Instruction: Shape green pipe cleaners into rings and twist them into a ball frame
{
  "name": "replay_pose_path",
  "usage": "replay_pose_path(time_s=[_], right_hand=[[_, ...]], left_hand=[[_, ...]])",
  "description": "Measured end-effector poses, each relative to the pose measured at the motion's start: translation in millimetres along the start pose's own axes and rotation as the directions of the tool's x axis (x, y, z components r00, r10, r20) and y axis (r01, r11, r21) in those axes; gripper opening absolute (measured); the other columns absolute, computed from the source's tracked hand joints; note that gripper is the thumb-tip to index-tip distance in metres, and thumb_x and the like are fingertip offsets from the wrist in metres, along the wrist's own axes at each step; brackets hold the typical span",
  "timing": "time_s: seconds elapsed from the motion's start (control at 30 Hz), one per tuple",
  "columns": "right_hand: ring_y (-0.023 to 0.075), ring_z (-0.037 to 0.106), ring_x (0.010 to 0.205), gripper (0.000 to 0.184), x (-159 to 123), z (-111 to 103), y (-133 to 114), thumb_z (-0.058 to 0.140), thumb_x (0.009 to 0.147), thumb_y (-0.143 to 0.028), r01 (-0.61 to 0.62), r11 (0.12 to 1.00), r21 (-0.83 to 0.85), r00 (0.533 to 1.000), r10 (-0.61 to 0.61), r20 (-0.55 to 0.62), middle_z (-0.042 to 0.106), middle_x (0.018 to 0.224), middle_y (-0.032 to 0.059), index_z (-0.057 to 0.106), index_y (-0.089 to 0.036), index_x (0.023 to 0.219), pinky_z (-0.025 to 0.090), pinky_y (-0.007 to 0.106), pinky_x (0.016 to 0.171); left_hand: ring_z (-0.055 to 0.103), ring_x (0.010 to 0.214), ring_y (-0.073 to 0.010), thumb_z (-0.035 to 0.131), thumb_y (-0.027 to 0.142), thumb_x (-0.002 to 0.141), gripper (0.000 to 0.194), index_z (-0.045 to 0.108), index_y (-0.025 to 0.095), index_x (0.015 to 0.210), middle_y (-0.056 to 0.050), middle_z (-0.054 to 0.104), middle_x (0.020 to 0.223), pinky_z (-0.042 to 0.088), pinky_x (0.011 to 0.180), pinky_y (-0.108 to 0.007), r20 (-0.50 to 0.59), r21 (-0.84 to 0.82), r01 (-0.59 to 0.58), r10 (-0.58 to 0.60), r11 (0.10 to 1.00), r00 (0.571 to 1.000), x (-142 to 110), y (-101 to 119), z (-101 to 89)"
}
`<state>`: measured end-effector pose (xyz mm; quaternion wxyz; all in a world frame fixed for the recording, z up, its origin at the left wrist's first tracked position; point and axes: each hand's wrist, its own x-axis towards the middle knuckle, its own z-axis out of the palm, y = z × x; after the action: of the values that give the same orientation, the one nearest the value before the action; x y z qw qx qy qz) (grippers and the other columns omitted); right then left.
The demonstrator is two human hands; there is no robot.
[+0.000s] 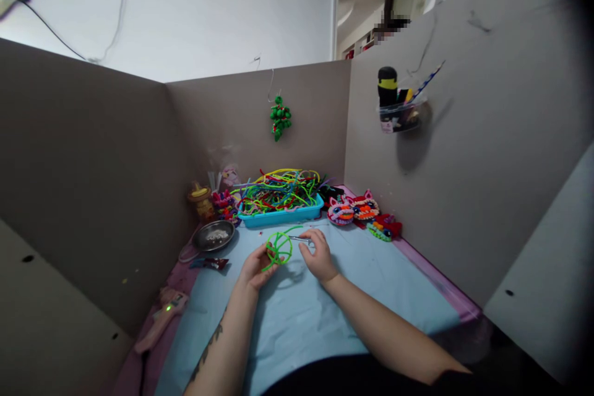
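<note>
Between the fingers of my left hand [256, 267] is a bright green pipe-cleaner shape [279, 248], a round ring crossed by several strands, with loose ends sticking out at its top right and bottom left. My right hand [319, 255] is closed on a slim silvery metal tool [301, 239]. The tool points left towards the ring's upper right edge; its exact kind is too small to make out. I cannot tell whether its tip touches the green strands. Both hands are above the light blue table cover [325, 315].
A blue tray [283, 216] heaped with coloured pipe cleaners stands at the back. To its right lie finished fuzzy animal faces [341, 211]. On the left are a metal dish [214, 236] with small white pieces and a pink glue gun [162, 315]. Grey partitions [260, 86] enclose the table.
</note>
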<state>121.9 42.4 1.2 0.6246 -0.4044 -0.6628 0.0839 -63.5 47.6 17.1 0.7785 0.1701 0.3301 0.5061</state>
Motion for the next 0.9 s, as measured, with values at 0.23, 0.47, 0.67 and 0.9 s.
replay_pose_path(time_s=[0.23, 0.47, 0.67, 0.9], right_hand=[[0.0202, 0.052, 0.089, 0.012, 0, -1, -4, 0.050, 0.076, -0.017, 0.043, 0.998, -0.051, 0.999, -0.042, 0.020, 0.057, 0.086, 0.0048, 0.058, -0.020, 0.084, 0.039, 0.037, 0.085], [0.0210, 0.048, 0.092, 0.012, -7, 6, -20, 0.057, 0.078, -0.026, 0.144, 0.963, -0.226, 0.987, -0.123, 0.105, 0.056, 0.091, 0.0060, 0.062, -0.021, 0.088, 0.036, 0.038, 0.085], [0.0207, 0.046, 0.094, 0.007, -10, 13, -23, 0.059, 0.078, -0.024, 0.132, 0.951, -0.280, 0.989, -0.106, 0.105, 0.054, 0.092, 0.0054, 0.065, -0.022, 0.082, 0.034, 0.038, 0.087], [0.0210, 0.045, 0.095, 0.010, -10, 13, -21, 0.056, 0.078, -0.018, 0.123, 0.952, -0.279, 0.992, -0.106, 0.074, 0.052, 0.094, 0.0055, 0.064, -0.021, 0.074, 0.035, 0.039, 0.087]], left_hand=[[0.056, 0.056, -0.0114, 0.062, 0.022, 0.074, 0.009, 0.058, 0.014, 0.072, 0.000, 0.055, 0.058, 0.050, 0.067, -0.030, -0.044, 0.167, -0.126, 0.135, 0.978, 0.990, 3, -8, -1.4], [0.046, 0.059, -0.0096, 0.065, 0.042, 0.068, 0.029, 0.055, 0.015, 0.067, 0.003, 0.051, 0.061, 0.038, 0.058, -0.020, 0.152, 0.583, -0.542, 0.574, 0.606, 0.805, -2, -24, 12.8], [0.047, 0.067, -0.0121, 0.063, 0.038, 0.070, 0.024, 0.059, 0.015, 0.072, 0.001, 0.054, 0.067, 0.038, 0.065, -0.022, 0.252, 0.632, -0.578, 0.567, 0.517, 0.784, -4, -31, 19.0], [0.051, 0.068, -0.0134, 0.067, 0.034, 0.066, 0.023, 0.062, 0.015, 0.076, -0.001, 0.060, 0.070, 0.039, 0.066, -0.023, 0.228, 0.618, -0.548, 0.538, 0.565, 0.812, -3, -32, 16.4]])
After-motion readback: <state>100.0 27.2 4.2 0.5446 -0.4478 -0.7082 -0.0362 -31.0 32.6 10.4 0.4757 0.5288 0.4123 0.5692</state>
